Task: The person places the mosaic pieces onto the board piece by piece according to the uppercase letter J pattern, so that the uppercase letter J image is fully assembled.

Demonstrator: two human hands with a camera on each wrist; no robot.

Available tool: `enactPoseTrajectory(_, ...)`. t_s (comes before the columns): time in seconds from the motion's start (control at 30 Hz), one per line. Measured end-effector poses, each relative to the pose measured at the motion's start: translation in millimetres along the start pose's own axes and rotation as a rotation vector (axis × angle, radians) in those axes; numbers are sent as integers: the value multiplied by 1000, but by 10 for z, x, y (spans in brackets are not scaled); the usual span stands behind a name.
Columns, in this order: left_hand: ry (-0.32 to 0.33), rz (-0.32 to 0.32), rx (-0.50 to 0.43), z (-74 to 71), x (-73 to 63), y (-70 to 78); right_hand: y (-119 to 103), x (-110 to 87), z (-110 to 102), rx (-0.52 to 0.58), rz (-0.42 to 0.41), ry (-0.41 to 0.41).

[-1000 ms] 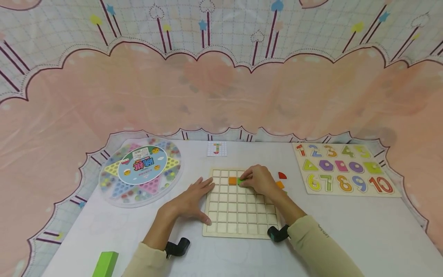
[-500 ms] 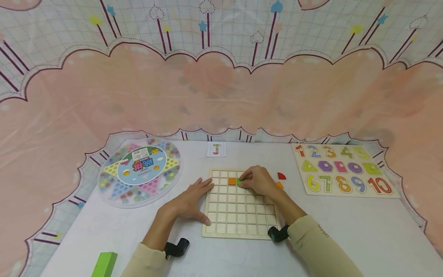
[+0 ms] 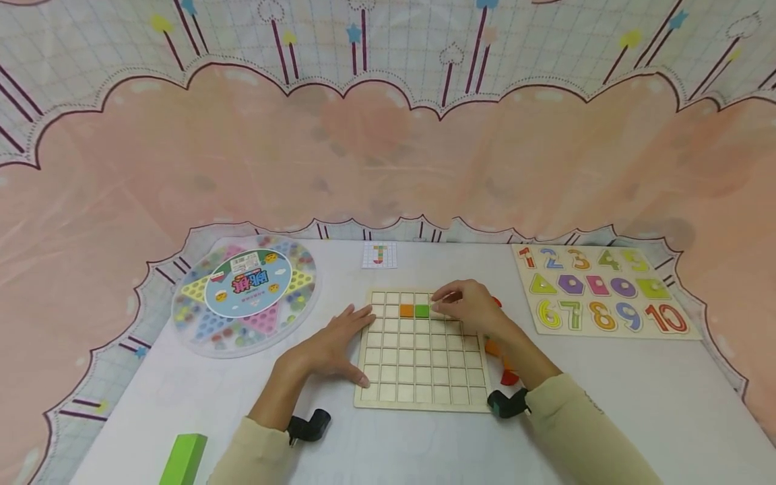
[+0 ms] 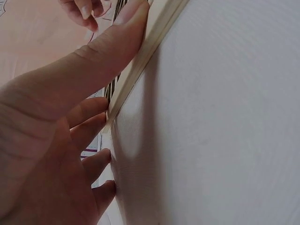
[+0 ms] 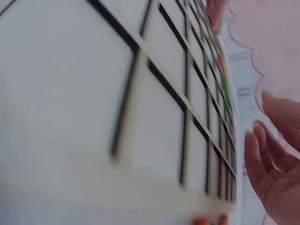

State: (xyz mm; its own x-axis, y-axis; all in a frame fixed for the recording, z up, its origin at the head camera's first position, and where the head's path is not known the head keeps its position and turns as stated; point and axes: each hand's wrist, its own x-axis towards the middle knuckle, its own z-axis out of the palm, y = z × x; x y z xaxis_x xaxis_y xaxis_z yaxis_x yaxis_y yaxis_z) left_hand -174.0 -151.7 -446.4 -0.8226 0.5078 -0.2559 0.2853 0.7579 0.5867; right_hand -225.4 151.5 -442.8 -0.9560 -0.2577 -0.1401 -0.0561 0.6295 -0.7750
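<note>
A wooden grid board (image 3: 423, 397) lies in the middle of the white table. Two square tiles sit side by side in its second row: an orange tile (image 3: 407, 310) and a green tile (image 3: 422, 310). My left hand (image 3: 330, 347) rests at the board's left edge, thumb on the near corner and fingers spread along the side. In the left wrist view the thumb (image 4: 93, 58) lies along the wooden rim. Just right of the green tile, my right hand (image 3: 469, 306) hovers above the board, its fingers apart from the thumb and holding nothing in the right wrist view.
Red and orange pieces (image 3: 509, 376) lie beside the board's right edge, partly behind the right arm. A small pattern card (image 3: 379, 255) is at the back. A round Chinese checkers set (image 3: 248, 283) stands left, a number puzzle (image 3: 597, 289) right, a green block (image 3: 184, 458) front left.
My right hand has let go of the green tile and moved right, leaving the tile in its cell. The left hand stays at the board's edge. The head view has tipped slightly.
</note>
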Motion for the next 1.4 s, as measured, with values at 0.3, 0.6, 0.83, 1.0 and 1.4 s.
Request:
enactPoseTrajectory(0.3,-7,0,17,-1,28,-10,223,-223,-379,-76,28,37)
enactPoseTrajectory(0.6,-15,-6,24,-15,8,8,512,-434,-467,-138,54,21)
enactPoseTrajectory(0.83,-5,1,25,-3,25,-11,601,-477,-472,-142,14,31)
enactPoseTrajectory(1.0,-7,-2,18,7,27,-17,591,-483,-458,-124,30,31)
enactPoseTrajectory(1.4,-3,15,-16,5,8,-27,677,-467,-466,-134,-8,37)
